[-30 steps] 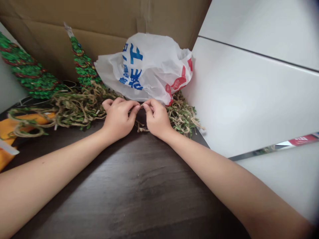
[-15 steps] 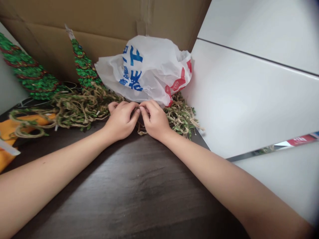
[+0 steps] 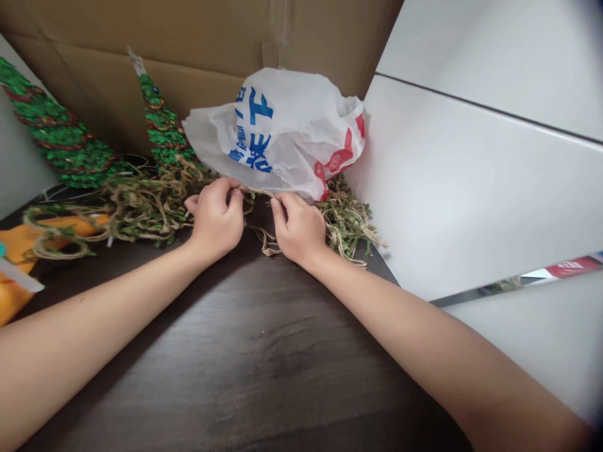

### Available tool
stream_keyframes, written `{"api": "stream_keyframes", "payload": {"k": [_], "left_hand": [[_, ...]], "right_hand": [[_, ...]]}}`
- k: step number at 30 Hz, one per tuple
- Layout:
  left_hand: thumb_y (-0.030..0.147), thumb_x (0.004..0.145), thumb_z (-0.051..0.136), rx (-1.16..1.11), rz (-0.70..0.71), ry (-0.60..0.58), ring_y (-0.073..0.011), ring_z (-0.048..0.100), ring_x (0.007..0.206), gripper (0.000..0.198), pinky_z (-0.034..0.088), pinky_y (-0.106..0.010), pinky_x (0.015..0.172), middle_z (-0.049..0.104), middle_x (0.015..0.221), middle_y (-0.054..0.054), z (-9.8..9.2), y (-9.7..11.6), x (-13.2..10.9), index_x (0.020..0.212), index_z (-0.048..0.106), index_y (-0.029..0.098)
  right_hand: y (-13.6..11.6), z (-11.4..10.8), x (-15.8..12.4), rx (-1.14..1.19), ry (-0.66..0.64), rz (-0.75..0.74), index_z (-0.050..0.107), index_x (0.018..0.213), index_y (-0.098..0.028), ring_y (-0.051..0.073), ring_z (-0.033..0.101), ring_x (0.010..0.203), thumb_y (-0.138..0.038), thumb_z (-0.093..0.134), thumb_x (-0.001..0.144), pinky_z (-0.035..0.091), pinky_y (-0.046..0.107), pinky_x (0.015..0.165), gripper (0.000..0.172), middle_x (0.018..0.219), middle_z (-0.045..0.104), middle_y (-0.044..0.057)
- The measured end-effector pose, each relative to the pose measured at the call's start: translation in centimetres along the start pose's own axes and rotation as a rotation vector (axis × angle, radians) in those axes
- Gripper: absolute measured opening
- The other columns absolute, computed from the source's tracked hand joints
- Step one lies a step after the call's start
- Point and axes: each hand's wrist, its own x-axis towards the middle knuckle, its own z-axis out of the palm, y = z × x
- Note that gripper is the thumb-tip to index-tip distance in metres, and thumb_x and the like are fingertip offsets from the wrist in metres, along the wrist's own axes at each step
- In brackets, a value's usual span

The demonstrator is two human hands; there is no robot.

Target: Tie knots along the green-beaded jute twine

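Left grip point(image 3: 219, 213), right grip point(image 3: 300, 226) pinch twine point(image 3: 259, 191) — blue Chinese characters point(image 3: 260, 107) on bag point(image 3: 304, 116).

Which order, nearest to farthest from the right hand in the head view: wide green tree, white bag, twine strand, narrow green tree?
1. Twine strand: at the fingertips of the right hand, stretching toward the left hand.
2. White bag: just beyond the hand.
3. Narrow green tree: left of the bag.
4. Wide green tree: farther left.
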Motion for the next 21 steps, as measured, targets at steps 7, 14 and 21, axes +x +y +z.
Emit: {"api": "stream_keyframes", "payload": {"k": [7,14,21], "left_hand": [[0.037,0.103,0.051,0.069,0.157,-0.153,-0.0352,0.070,0.117,0.025,0.039,-0.057,0.110,0.080,0.106,-0.010,0.09,0.87,-0.54,0.101,0.072,0.024],[0.036,0.106,0.046,0.041,0.092,-0.115,-0.0291,0.074,0.096,0.031,0.043,-0.052,0.108,0.078,0.091,-0.006,-0.14,0.64,-0.22,0.101,0.075,0.024],[0.038,0.106,0.046,-0.072,0.163,-0.173,-0.0248,0.071,0.085,0.029,0.049,-0.042,0.091,0.075,0.085,-0.005,-0.22,0.66,-0.12,0.090,0.065,0.022]], "right_hand": [[0.06,-0.28,0.27,0.079,-0.022,-0.037,0.071,0.103,-0.027,0.026,0.071,0.100,-0.044,0.046,0.113,0.055,0.040,0.091,0.032,0.104,0.078,0.006],[0.01,-0.09,0.22,0.074,-0.038,-0.024,0.069,0.101,-0.025,0.026,0.069,0.101,-0.047,0.046,0.112,0.056,0.040,0.092,0.033,0.106,0.076,0.009],[0.78,0.14,0.69,0.152,0.065,0.051,0.067,0.095,-0.025,0.022,0.066,0.083,-0.043,0.046,0.113,0.054,0.038,0.084,0.033,0.091,0.074,0.006]]}}
